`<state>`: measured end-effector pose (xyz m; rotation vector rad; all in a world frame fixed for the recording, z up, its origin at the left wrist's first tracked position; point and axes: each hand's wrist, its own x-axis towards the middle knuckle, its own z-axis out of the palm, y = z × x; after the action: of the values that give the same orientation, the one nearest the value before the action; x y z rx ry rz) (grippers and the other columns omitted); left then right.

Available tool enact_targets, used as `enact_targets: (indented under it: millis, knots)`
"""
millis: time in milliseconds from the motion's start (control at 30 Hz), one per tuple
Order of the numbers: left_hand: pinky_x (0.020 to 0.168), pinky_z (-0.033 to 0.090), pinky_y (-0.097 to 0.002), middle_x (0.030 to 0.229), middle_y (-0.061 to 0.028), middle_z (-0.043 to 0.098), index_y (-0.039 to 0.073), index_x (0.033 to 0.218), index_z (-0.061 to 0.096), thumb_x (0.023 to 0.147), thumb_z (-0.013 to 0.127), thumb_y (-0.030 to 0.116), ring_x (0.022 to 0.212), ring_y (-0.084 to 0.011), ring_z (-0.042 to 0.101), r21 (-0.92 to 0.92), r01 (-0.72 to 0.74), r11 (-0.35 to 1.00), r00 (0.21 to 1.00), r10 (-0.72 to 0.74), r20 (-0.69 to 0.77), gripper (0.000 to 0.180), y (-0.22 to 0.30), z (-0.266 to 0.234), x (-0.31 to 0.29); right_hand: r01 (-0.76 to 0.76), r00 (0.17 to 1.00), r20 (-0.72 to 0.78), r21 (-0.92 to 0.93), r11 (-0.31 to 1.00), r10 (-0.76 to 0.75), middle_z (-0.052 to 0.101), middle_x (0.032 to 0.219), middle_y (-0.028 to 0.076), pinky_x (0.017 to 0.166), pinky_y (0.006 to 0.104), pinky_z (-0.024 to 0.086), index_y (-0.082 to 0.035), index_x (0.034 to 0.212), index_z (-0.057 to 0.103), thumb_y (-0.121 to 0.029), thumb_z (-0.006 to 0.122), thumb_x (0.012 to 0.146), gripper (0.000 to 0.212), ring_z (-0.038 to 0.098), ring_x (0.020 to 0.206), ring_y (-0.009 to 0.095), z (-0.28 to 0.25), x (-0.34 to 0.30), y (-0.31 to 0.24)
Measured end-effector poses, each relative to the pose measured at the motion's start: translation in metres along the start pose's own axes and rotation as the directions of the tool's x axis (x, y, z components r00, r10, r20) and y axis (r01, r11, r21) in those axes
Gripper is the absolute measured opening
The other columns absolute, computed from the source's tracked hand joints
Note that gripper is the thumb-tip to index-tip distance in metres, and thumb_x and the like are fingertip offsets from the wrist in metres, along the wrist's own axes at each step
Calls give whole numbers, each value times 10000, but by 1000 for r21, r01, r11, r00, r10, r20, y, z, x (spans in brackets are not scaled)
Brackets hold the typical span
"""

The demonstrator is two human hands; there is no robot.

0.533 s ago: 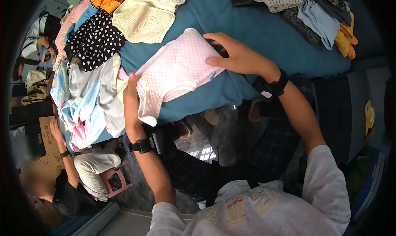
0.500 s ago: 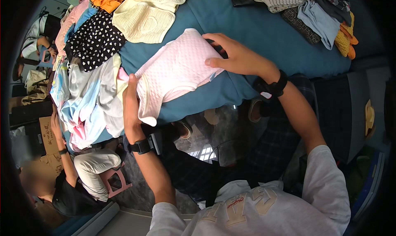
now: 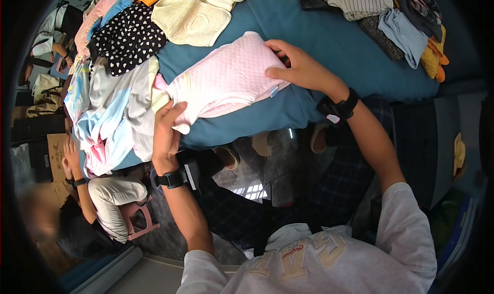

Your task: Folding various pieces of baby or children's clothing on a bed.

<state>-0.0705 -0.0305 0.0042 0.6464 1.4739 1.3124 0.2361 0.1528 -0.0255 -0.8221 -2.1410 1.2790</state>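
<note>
A pale pink quilted baby garment (image 3: 226, 75), folded over with light trim and a small tag at its right end, lies on the blue-covered bed (image 3: 329, 52) in front of me. My right hand (image 3: 298, 66) grips its right end, thumb on the near side and fingers curled at the far corner. At the lower left corner, my left hand (image 3: 167, 127) pinches the trimmed edge, its thumb against the cloth and the other fingers partly hidden. Both wrists wear black straps.
Unsorted-looking clothes heap at the left, with a black heart-print piece (image 3: 128, 37) and a cream ribbed garment (image 3: 195, 16). Folded clothes (image 3: 360, 6) are stacked at the far right. A person (image 3: 82, 211) sits low at the left beside a pink stool (image 3: 139, 219).
My left thumb has come over the garment's left edge, where that hand was upright beside it. The garment's lower left corner has drawn up and in. The view has shifted slightly.
</note>
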Motion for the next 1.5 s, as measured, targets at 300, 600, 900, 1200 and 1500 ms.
enact_targets:
  millis: [300, 600, 900, 1200, 1500]
  knots:
    - [805, 494, -278, 1041, -74, 662, -59, 1138, 629, 972, 601, 290, 900, -167, 635, -54, -5, 999, 1000, 5, -17, 388, 5, 3, -3, -92, 996, 25, 90, 992, 90, 603, 1247, 155, 928, 348, 485, 11, 1365, 486, -274, 775, 824, 676, 582, 1092, 225, 0, 2, 5]
    - [898, 467, -278, 1261, -65, 566, -72, 1273, 577, 840, 638, 57, 1102, -159, 554, 290, -87, 953, 962, 5, 272, 456, 2, -21, -15, -132, 991, 21, 108, 985, 131, 620, 1203, 153, 891, 324, 495, 17, 1348, 507, -250, 791, 821, 655, 600, 1031, 205, 2, 4, 3]
    - [1037, 353, -277, 1372, -71, 486, -82, 1423, 444, 873, 748, 224, 1244, -141, 450, 395, -305, 867, 909, 140, 393, 698, -11, -34, -23, -204, 979, 46, 218, 954, 198, 624, 1171, 138, 886, 307, 478, 61, 1397, 446, -237, 797, 825, 734, 580, 995, 168, 6, 11, 5]
    - [758, 476, -205, 993, -31, 694, -66, 1213, 610, 875, 715, 113, 876, -68, 625, -65, -102, 993, 990, 108, 95, 397, -3, -14, -17, -223, 975, 78, 271, 937, 209, 626, 1131, 119, 878, 291, 472, 64, 1428, 399, -233, 804, 824, 785, 575, 979, 155, 2, 11, 2]
    - [683, 467, -199, 968, -46, 681, -78, 1165, 619, 882, 582, 76, 801, -69, 610, 2, -108, 994, 994, 108, 15, 323, -5, -4, -13, -198, 980, 66, 250, 948, 188, 628, 1116, 116, 857, 295, 480, 62, 1405, 416, -247, 796, 836, 751, 574, 951, 150, 4, 10, 6]
